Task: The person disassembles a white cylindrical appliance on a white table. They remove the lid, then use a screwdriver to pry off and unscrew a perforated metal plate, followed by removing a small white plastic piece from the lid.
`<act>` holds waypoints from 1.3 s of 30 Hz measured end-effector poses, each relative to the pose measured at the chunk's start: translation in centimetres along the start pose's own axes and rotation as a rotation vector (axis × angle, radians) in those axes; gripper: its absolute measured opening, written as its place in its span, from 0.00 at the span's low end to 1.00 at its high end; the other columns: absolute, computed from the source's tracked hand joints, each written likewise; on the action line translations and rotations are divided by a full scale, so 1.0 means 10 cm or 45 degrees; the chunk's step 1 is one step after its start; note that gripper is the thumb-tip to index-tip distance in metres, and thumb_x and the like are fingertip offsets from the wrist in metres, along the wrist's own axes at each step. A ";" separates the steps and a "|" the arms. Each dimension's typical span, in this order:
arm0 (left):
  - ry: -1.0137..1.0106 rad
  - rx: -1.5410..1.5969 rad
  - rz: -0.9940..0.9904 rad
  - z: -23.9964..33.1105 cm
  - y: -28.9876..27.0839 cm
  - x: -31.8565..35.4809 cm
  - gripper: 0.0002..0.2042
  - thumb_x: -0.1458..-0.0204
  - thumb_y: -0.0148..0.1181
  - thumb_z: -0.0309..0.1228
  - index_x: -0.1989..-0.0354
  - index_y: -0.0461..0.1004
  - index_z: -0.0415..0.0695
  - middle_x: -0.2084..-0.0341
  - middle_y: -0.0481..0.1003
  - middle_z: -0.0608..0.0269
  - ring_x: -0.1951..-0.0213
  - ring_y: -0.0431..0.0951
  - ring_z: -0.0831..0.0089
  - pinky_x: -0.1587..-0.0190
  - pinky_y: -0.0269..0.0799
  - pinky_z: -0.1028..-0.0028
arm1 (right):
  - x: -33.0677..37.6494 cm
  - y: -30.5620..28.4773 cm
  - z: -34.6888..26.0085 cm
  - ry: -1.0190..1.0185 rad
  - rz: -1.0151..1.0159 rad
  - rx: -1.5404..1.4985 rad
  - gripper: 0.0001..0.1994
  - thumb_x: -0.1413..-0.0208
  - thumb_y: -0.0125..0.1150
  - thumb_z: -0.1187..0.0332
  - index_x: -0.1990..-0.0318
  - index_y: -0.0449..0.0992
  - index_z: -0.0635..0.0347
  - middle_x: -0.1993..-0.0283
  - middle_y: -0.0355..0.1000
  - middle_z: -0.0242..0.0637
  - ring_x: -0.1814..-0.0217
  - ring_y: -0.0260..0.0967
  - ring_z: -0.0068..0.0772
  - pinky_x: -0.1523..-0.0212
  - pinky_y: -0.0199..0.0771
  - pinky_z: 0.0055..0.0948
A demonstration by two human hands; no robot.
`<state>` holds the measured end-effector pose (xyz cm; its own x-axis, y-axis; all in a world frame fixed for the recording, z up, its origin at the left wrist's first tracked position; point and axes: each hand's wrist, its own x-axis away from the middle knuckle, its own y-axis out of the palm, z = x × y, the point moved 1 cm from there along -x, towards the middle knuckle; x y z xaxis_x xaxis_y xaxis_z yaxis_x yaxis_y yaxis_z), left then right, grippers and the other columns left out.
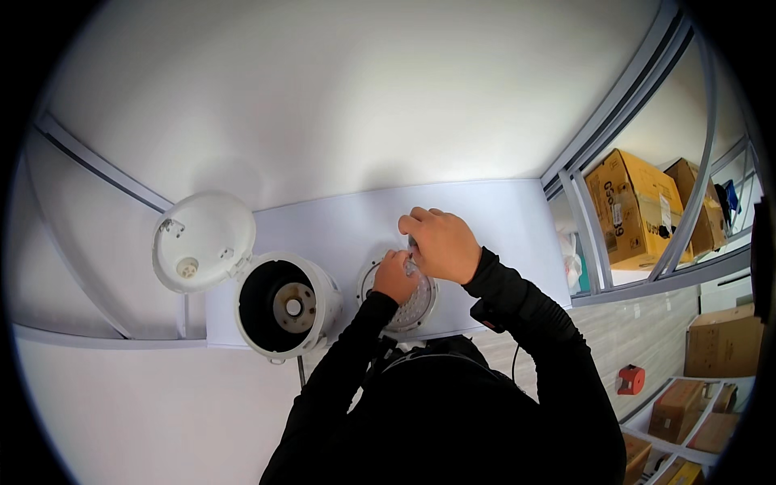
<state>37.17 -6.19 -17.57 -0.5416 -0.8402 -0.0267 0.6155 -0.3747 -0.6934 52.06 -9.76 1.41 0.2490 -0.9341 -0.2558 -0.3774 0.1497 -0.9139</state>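
A round metal disc with many small holes [410, 309] lies flat on the white table [485, 218]. My left hand [394, 276] rests on its top, fingers curled around a small part at its centre. My right hand [441, 242] is closed just above, pinching the same small part; the part itself is mostly hidden by my fingers. To the left stands a white rice cooker [285, 305] with its lid [202, 240] swung open and its empty inside showing a round heating plate.
A white wall rises behind the table. On the right are metal shelf rails [594, 242], brown cardboard boxes [634, 208] on shelves, more boxes [722, 343] lower down, and a small red object [630, 379] on the tiled floor. A cord hangs below the cooker.
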 end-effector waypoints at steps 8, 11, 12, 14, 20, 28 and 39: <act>-0.035 -0.179 0.113 -0.05 0.05 -0.05 0.08 0.39 0.60 0.32 0.56 0.75 0.45 0.60 0.76 0.54 0.59 0.80 0.47 0.58 0.76 0.52 | 0.00 0.04 0.08 -0.024 0.100 -0.152 0.15 0.53 0.67 0.77 0.56 0.74 0.56 0.60 0.76 0.38 0.58 0.77 0.48 0.60 0.78 0.43; -0.022 -0.175 0.152 -0.08 0.06 -0.06 0.07 0.38 0.60 0.34 0.56 0.76 0.46 0.60 0.77 0.55 0.60 0.80 0.48 0.59 0.76 0.52 | 0.01 -0.01 0.09 -0.007 0.089 -0.158 0.16 0.52 0.68 0.76 0.55 0.75 0.57 0.60 0.76 0.38 0.57 0.78 0.48 0.59 0.78 0.43; -0.017 -0.164 0.163 -0.09 0.06 -0.05 0.07 0.38 0.60 0.34 0.56 0.76 0.46 0.60 0.77 0.55 0.60 0.80 0.48 0.59 0.76 0.53 | 0.02 -0.02 0.10 0.009 0.105 -0.171 0.15 0.52 0.68 0.76 0.55 0.75 0.57 0.59 0.76 0.39 0.58 0.78 0.48 0.59 0.78 0.43; 0.007 -0.129 0.214 -0.10 0.05 -0.03 0.07 0.38 0.60 0.35 0.57 0.76 0.46 0.60 0.77 0.55 0.60 0.80 0.48 0.59 0.76 0.53 | 0.04 -0.03 0.15 0.044 0.134 -0.199 0.15 0.51 0.69 0.76 0.54 0.76 0.58 0.59 0.77 0.39 0.58 0.78 0.49 0.59 0.77 0.43; 0.073 -0.032 0.260 -0.12 0.05 0.00 0.07 0.36 0.59 0.34 0.58 0.76 0.45 0.62 0.78 0.54 0.60 0.80 0.48 0.57 0.76 0.53 | 0.10 -0.16 0.22 0.149 0.233 -0.256 0.15 0.50 0.67 0.79 0.54 0.76 0.60 0.60 0.77 0.42 0.61 0.79 0.48 0.60 0.77 0.40; 0.163 0.018 0.248 -0.23 0.10 0.06 0.08 0.37 0.58 0.33 0.57 0.78 0.42 0.63 0.79 0.48 0.58 0.79 0.45 0.54 0.75 0.53 | 0.20 -0.29 0.21 0.250 0.307 -0.326 0.15 0.49 0.70 0.79 0.54 0.76 0.60 0.59 0.77 0.41 0.60 0.80 0.46 0.59 0.77 0.38; 0.195 -0.002 0.120 -0.14 0.06 0.06 0.07 0.40 0.61 0.29 0.58 0.82 0.41 0.61 0.79 0.48 0.57 0.80 0.47 0.54 0.76 0.55 | 0.37 -0.32 0.13 0.248 0.355 -0.341 0.15 0.49 0.71 0.79 0.53 0.76 0.60 0.58 0.77 0.41 0.61 0.80 0.46 0.59 0.77 0.39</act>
<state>36.45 -6.39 -19.00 -0.5627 -0.8018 -0.2011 0.6667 -0.2963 -0.6839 55.37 -13.29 2.92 -0.0587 -0.9174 -0.3936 -0.6312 0.3395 -0.6974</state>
